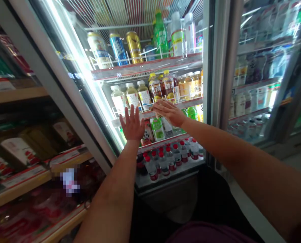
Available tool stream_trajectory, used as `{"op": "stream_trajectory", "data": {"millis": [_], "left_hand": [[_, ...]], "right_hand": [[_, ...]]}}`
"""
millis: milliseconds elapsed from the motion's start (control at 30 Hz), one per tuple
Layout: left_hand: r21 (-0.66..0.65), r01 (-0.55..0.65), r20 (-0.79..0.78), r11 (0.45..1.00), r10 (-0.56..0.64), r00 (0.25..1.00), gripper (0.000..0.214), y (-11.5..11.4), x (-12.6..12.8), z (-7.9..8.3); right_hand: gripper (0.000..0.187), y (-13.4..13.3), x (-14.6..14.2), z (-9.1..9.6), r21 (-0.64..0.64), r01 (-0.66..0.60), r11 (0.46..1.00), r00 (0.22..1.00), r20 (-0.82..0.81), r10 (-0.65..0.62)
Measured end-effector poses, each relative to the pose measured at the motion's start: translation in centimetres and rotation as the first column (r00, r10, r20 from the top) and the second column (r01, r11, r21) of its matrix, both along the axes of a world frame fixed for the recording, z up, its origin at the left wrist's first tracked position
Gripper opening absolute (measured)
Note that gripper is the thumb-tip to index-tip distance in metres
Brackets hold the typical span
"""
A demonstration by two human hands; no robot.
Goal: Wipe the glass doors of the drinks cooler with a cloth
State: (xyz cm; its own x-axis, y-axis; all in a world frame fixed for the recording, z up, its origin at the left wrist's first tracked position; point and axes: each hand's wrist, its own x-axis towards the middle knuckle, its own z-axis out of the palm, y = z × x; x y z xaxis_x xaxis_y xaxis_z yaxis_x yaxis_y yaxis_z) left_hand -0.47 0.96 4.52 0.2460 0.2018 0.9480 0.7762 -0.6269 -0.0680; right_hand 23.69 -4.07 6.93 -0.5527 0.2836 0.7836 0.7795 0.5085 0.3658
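My left hand (132, 125) is raised with fingers spread in front of the open drinks fridge, close to the front rail of a middle shelf (191, 102). My right hand (167, 112) lies flat, fingers stretched out, on that same shelf rail, just below a row of pale drink bottles (132, 96) and brown tea bottles (168, 86). Neither hand holds anything. Under the hands stand green-labelled bottles (157, 129), and lower down several red-capped water bottles (173, 156).
The fridge door (64, 84) stands open to the left, its glass lit by a bright strip. Cans (118, 47) and tall bottles fill the top shelf. Wooden shelves (26, 175) with packaged goods are at the left. A second, shut fridge (261, 77) stands at the right.
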Motion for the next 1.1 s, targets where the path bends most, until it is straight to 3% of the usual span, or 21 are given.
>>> {"op": "stream_trajectory", "data": {"millis": [133,233,333,500,567,633,733,900,1100], "left_hand": [[0.02,-0.013,-0.012,1.0,0.013,1.0,0.06,0.0,0.0,-0.1],[0.033,-0.02,-0.015,0.999,0.02,1.0,0.06,0.1,0.0,-0.1],[0.031,-0.007,-0.009,0.999,0.007,1.0,0.06,0.1,0.0,-0.1],[0.027,-0.009,-0.005,1.0,0.01,1.0,0.059,0.0,0.0,-0.1],[0.023,-0.006,-0.006,1.0,0.006,1.0,0.059,-0.1,0.0,-0.1],[0.018,-0.005,-0.005,1.0,0.005,1.0,0.059,-0.1,0.0,-0.1],[0.01,-0.006,0.0,1.0,0.006,1.0,0.059,-0.1,0.0,-0.1],[-0.017,0.011,0.003,1.0,-0.011,1.0,0.06,-0.3,-0.1,0.0],[-0.013,0.002,0.005,1.0,-0.002,1.0,0.059,-0.3,0.0,0.0]], "right_hand": [[0.055,0.2,-0.5,-1.5,0.048,0.064,0.997,0.989,-0.134,-0.057],[0.054,-0.1,-0.3,-4.0,-0.017,-0.001,1.0,0.998,0.068,0.002],[0.052,-0.2,0.2,-5.1,-0.078,-0.063,0.995,0.964,0.253,0.081],[0.058,-0.1,-0.2,-6.0,-0.016,0.015,1.0,1.0,0.014,-0.015],[0.06,-0.1,-0.5,-7.1,-0.052,-0.005,0.999,0.999,0.044,0.008],[0.056,-0.1,-0.7,-8.0,-0.11,-0.073,0.991,0.977,0.193,0.093],[0.051,0.0,-0.7,-8.0,-0.116,-0.112,0.987,0.955,0.261,0.139],[0.056,-0.3,-1.6,-6.9,-0.03,0.007,1.0,0.998,-0.061,-0.008],[0.054,-0.7,-1.8,-6.8,-0.158,-0.074,0.985,0.974,0.199,0.105]]}}
